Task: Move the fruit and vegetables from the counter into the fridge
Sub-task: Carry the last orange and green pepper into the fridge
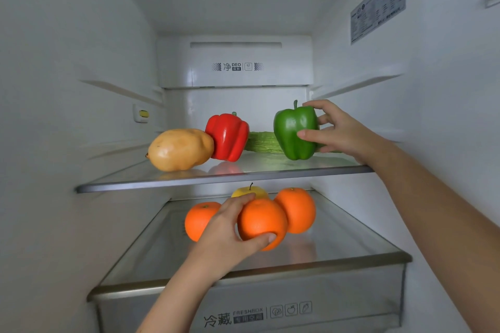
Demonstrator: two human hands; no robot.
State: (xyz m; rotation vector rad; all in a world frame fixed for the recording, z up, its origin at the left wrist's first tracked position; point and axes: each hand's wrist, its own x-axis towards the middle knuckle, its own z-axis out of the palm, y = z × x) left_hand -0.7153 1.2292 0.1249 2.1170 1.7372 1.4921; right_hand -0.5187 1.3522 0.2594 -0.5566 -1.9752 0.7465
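- The green pepper (295,132) is gripped by the right hand (335,130) on the fridge's upper glass shelf (216,179).
- An orange (261,222) is clasped by the left hand (230,227) over the lower shelf (338,259).
- Two other oranges (198,217) (297,208) and a yellow apple (249,191) are seen around it.
- A red pepper (227,136), touching a tan potato (180,149), and a green gourd (262,142) are seen left of the green pepper.

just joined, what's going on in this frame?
A person is loading a fridge with both hands. The right hand grips a green pepper on the upper glass shelf, beside a bitter gourd, a red pepper and a potato. The left hand holds an orange over the lower shelf, where two more oranges and a yellow apple sit. Whether the held orange touches the shelf is unclear.
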